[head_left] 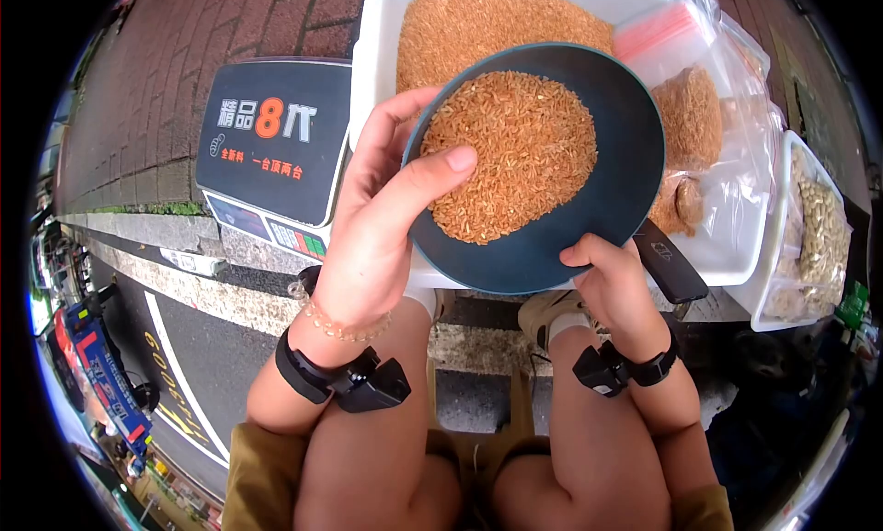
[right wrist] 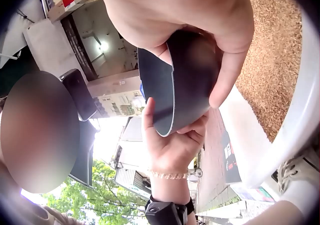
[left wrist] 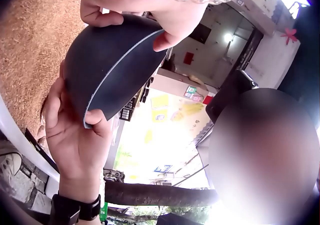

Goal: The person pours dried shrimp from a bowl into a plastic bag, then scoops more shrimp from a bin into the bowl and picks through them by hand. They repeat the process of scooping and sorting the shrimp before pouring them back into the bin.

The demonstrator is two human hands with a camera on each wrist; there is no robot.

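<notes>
A dark teal bowl (head_left: 621, 136) holds a mound of reddish-brown grains (head_left: 515, 154) that look like brown rice. My left hand (head_left: 382, 205) grips its left rim, the thumb bent over the edge onto the grains and the fingers outside. At the lower right rim my right hand (head_left: 612, 283) pinches the bowl, thumb on the edge and fingers underneath. In the left wrist view the bowl (left wrist: 95, 60) is tilted and its contents are hidden. Behind and below it is a white tub (head_left: 745, 246) with a bed of the same grains (head_left: 497, 16).
Clear plastic bags (head_left: 708, 108) of grain lie in the tub's right side. A black handle (head_left: 671, 264) juts over its front rim. A digital scale (head_left: 276, 145) stands to the left; a white tray (head_left: 768, 306) with pale bagged goods (head_left: 819, 228) is at the right.
</notes>
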